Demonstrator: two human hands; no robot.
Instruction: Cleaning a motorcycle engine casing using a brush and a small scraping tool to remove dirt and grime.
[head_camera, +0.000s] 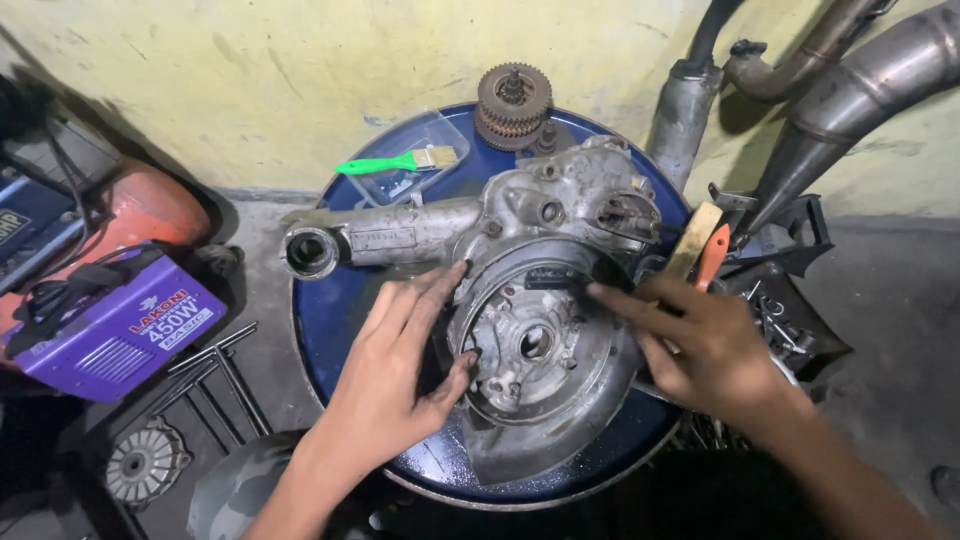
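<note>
Left hand (400, 370) spread on engine casing (530, 340) — right hand (700, 345) fingers extended, touching rim

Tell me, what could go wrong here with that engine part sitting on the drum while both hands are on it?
The engine casing overhangs the blue drum's rim near the person, so a push could tip it off. The left hand and right hand press against the round housing's metal edge, where fingers could get nicked. The gear cluster sits at the far rim and might roll off if the drum is jolted.
</note>
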